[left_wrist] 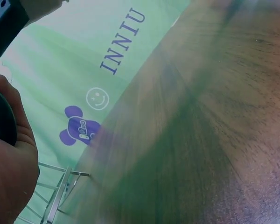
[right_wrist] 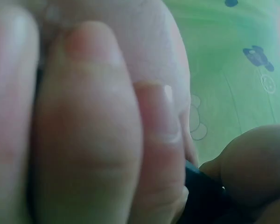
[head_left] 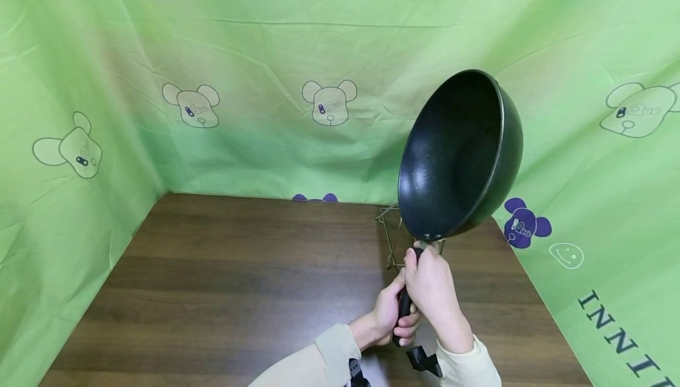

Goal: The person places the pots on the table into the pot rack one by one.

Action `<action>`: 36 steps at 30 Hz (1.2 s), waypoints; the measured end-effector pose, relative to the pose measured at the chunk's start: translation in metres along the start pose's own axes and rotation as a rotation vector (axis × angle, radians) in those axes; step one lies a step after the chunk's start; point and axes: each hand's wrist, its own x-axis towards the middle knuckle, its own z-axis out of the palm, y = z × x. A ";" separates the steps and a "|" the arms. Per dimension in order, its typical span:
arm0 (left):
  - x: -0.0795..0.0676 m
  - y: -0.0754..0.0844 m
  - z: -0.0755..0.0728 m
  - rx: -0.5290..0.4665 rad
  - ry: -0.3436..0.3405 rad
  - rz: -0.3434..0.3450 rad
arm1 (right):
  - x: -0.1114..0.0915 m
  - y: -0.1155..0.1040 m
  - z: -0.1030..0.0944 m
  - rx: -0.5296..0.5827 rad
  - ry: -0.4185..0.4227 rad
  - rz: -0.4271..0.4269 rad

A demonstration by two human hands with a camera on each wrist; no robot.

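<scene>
A deep black wok (head_left: 457, 151) is held up over the back right of the table, tilted with its hollow facing left and toward me. My right hand (head_left: 432, 284) grips its black handle (head_left: 405, 301) close to the pan. Lower down, my left hand (head_left: 389, 313) wraps the same handle near its end. At the left wrist view's edge, that left hand (left_wrist: 14, 177) shows around the dark handle end (left_wrist: 1, 116). Curled fingers (right_wrist: 88, 116) fill most of the right wrist view and hide much of the handle.
Behind the wok and hands, a metal wire rack (left_wrist: 59, 196) stands on the brown wooden table (head_left: 239, 281), partly hidden in the head view. Green cloth (head_left: 255, 51) printed with bear heads surrounds the table's back and sides. Black wrist devices (head_left: 423, 361) sit by both sleeves.
</scene>
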 end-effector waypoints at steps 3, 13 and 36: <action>0.000 0.001 0.000 -0.006 -0.008 0.004 | 0.000 0.000 0.000 -0.004 -0.009 -0.004; -0.001 0.003 0.001 -0.012 -0.033 0.011 | 0.000 0.002 -0.003 -0.020 0.014 -0.067; 0.002 -0.004 0.008 -0.022 -0.100 0.030 | -0.005 0.011 -0.006 -0.062 0.006 -0.072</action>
